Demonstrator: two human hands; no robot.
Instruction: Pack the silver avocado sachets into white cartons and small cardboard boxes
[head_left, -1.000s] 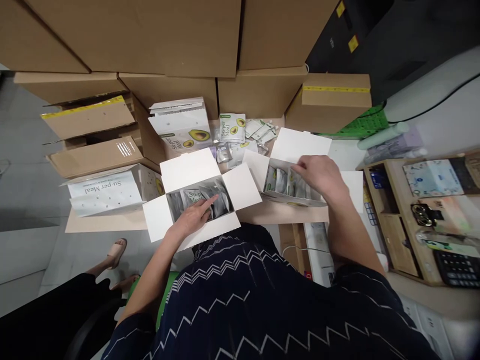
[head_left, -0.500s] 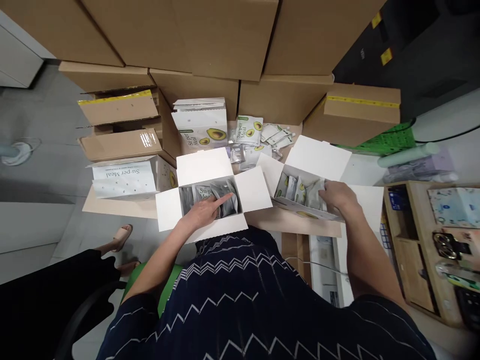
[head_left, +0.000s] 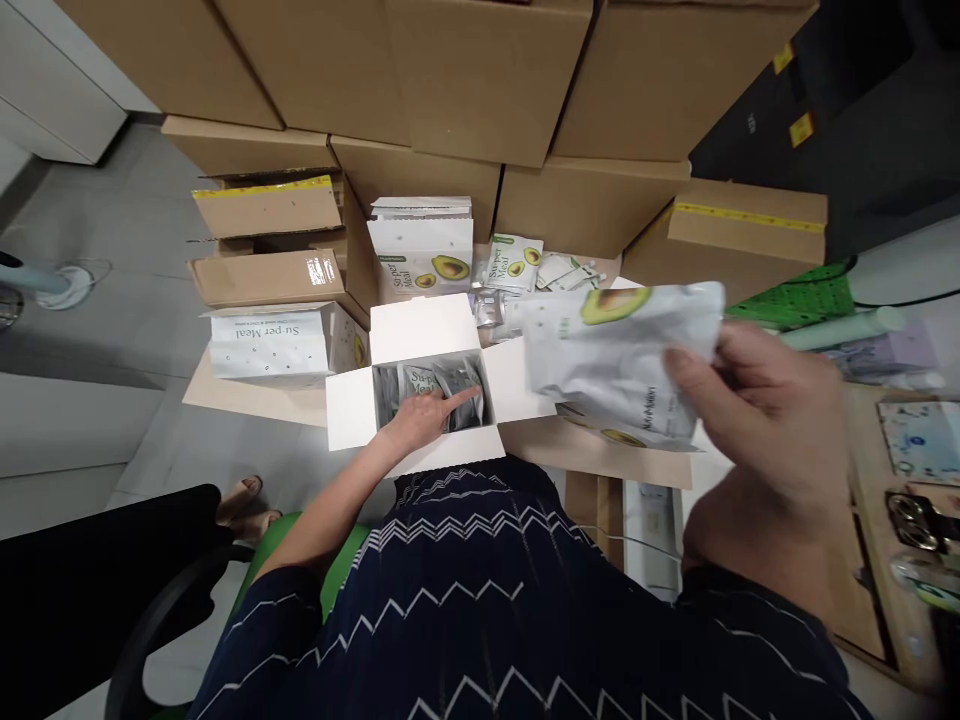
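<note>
My right hand (head_left: pixel 757 395) is raised close to the camera, shut on a silver pouch (head_left: pixel 615 355) with an avocado printed on it. The pouch hides most of the right-hand white box (head_left: pixel 600 432). My left hand (head_left: pixel 431 415) rests inside the open white box (head_left: pixel 420 335) in front of me, fingers stretched flat on the silver pouches (head_left: pixel 431 385) standing in it.
Large brown cartons (head_left: pixel 465 90) are stacked behind the low cardboard surface. Printed "Super Meal" boxes (head_left: pixel 281 340) and loose pouches (head_left: pixel 517 265) lie behind the white box. A wooden shelf (head_left: pixel 900 500) stands at right. Another person's sandalled feet (head_left: pixel 240 500) show at left.
My right hand has lifted a pouch out of the right box and brought it up toward the camera. My left hand has stayed in the left box.
</note>
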